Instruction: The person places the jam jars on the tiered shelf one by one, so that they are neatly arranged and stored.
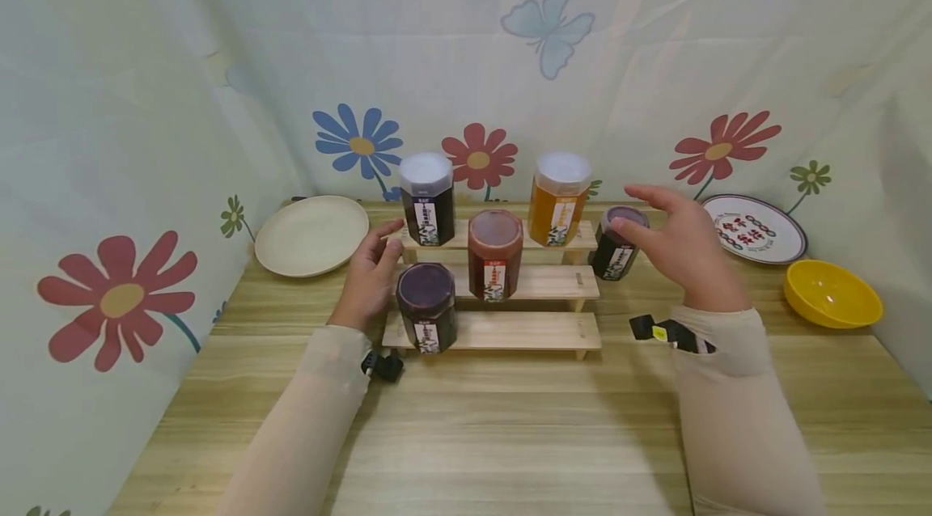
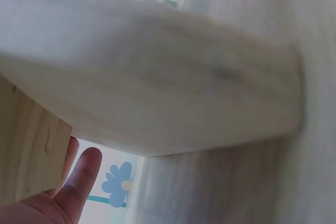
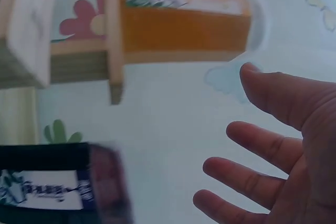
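Observation:
My right hand (image 1: pixel 688 249) is spread beside a dark jar (image 1: pixel 610 255) that stands on the table, right of a three-step wooden rack (image 1: pixel 539 328). In the right wrist view a gap separates the fingers (image 3: pixel 252 179) from that jar (image 3: pixel 50 190) and from an orange jar (image 3: pixel 184 30). Near the rack's left end is my left hand (image 1: pixel 370 277), fingers extended and holding nothing; whether it touches the wood I cannot tell. The top step bears a black jar (image 1: pixel 428 213) and the orange jar. A reddish jar (image 1: pixel 495 257) occupies the middle step, a dark purple jar (image 1: pixel 425 306) the bottom one.
A cream plate (image 1: pixel 311 237) lies at the back left of the wooden table (image 1: pixel 510 435). At the back right are a white patterned plate (image 1: pixel 782 249) and, in front of it, a yellow bowl (image 1: pixel 830 302). A flowered curtain (image 1: pixel 437 55) encloses the back and sides.

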A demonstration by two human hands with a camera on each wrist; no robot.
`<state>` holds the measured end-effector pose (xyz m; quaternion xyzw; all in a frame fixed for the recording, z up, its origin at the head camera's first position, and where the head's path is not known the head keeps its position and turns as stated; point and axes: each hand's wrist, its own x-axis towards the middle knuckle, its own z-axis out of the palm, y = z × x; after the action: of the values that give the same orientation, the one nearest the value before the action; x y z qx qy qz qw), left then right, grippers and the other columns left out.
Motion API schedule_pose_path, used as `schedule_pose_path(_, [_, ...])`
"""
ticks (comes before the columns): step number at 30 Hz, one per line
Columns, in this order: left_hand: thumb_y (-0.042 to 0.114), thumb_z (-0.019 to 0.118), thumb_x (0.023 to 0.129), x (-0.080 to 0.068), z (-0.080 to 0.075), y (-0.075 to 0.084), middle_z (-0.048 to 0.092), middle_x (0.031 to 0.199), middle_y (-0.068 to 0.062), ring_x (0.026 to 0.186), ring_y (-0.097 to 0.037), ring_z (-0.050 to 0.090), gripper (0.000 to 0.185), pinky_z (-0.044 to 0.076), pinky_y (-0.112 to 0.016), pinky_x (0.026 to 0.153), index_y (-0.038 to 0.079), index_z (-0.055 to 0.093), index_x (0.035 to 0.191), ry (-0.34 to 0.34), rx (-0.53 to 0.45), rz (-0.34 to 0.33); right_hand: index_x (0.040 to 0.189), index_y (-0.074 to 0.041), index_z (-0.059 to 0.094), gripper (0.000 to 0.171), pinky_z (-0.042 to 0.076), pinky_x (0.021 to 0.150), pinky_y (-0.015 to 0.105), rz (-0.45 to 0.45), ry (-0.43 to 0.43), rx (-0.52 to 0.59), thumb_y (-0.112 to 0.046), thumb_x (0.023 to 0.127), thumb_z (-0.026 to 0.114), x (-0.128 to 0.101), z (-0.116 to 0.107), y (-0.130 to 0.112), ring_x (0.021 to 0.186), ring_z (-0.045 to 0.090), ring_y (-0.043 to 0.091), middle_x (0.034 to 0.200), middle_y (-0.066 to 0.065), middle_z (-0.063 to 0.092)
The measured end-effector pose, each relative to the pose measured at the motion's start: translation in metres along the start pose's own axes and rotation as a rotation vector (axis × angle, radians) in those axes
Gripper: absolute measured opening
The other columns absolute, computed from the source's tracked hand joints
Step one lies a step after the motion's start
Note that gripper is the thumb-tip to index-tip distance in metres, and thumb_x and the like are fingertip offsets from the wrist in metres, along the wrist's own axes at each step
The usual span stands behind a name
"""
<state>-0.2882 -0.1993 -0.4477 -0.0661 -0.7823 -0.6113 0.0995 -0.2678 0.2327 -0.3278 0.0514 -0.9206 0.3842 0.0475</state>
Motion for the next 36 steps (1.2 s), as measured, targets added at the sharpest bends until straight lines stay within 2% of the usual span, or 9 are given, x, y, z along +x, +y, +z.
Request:
schedule_pose_path(5, [0.029, 0.050, 0.114, 0.000, 0.000, -0.001, 0.054, 0.155, -0.009, 0.128, -0.026, 0.055, 0.043, 0.041, -0.046, 0.111, 0.014, 0.052, 0.154, -0.004, 0.001, 0.002, 0.159, -0.012, 0.047, 0.069, 0.035, 0.114, 0.069, 0.032, -0.030, -0.029, -0.038, 0.101, 0.073, 0.015, 0.010, 0.023, 0.149, 0.038, 0.048, 0.162, 0.026, 0.043])
schedule_pose_path(10, [0.030, 0.050, 0.113, 0.000, 0.001, 0.000, 0.054, 0.156, -0.008, 0.129, -0.025, 0.055, 0.044, 0.040, -0.046, 0.113, 0.015, 0.051, 0.155, -0.001, 0.015, 0.001, 0.159, -0.009, 0.047, 0.070, 0.041, 0.110, 0.066, 0.016, -0.040, -0.054, -0.036, 0.100, 0.074, 0.025, 0.020, 0.044, 0.142, 0.046, 0.048, 0.158, 0.029, 0.047])
schedule_pose_path(15, [0.028, 0.050, 0.113, 0.001, 0.001, 0.000, 0.055, 0.154, -0.008, 0.127, -0.025, 0.056, 0.042, 0.041, -0.043, 0.111, 0.015, 0.053, 0.153, 0.002, -0.002, 0.007, 0.156, -0.005, 0.049, 0.068, 0.039, 0.113, 0.064, -0.009, -0.035, -0.076, -0.033, 0.100, 0.074, 0.033, 0.028, 0.056, 0.145, 0.042, 0.050, 0.162, 0.029, 0.041])
schedule_pose_path(22, [0.029, 0.051, 0.113, 0.001, 0.001, 0.000, 0.057, 0.150, -0.012, 0.124, -0.024, 0.056, 0.044, 0.042, -0.037, 0.105, 0.015, 0.052, 0.154, -0.003, -0.004, 0.005, 0.153, -0.001, 0.052, 0.060, 0.039, 0.115, 0.063, -0.011, -0.036, -0.054, -0.023, 0.100, 0.073, 0.037, 0.034, 0.064, 0.146, 0.041, 0.050, 0.165, 0.028, 0.036])
schedule_pose_path(26, [0.028, 0.050, 0.113, 0.001, 0.001, 0.000, 0.057, 0.151, -0.012, 0.124, -0.023, 0.055, 0.044, 0.043, -0.033, 0.103, 0.014, 0.052, 0.155, -0.009, -0.013, 0.007, 0.151, -0.002, 0.054, 0.057, 0.041, 0.113, 0.062, -0.004, -0.022, -0.035, -0.021, 0.101, 0.072, 0.037, 0.036, 0.066, 0.144, 0.045, 0.048, 0.163, 0.026, 0.041])
schedule_pose_path(33, [0.025, 0.050, 0.113, 0.000, 0.000, 0.003, 0.056, 0.153, -0.011, 0.127, -0.027, 0.055, 0.043, 0.040, -0.042, 0.111, 0.013, 0.051, 0.155, -0.005, -0.018, 0.005, 0.150, -0.003, 0.056, 0.057, 0.045, 0.110, 0.061, 0.009, -0.003, -0.001, -0.022, 0.100, 0.074, 0.037, 0.038, 0.066, 0.137, 0.052, 0.046, 0.155, 0.026, 0.050])
schedule_pose_path(36, [0.024, 0.050, 0.113, -0.001, 0.000, 0.005, 0.056, 0.153, -0.013, 0.128, -0.028, 0.055, 0.043, 0.040, -0.040, 0.110, 0.012, 0.051, 0.155, -0.003, -0.022, -0.002, 0.150, -0.003, 0.056, 0.057, 0.045, 0.110, 0.061, 0.017, 0.001, -0.002, -0.023, 0.100, 0.075, 0.038, 0.038, 0.066, 0.136, 0.052, 0.046, 0.153, 0.027, 0.052])
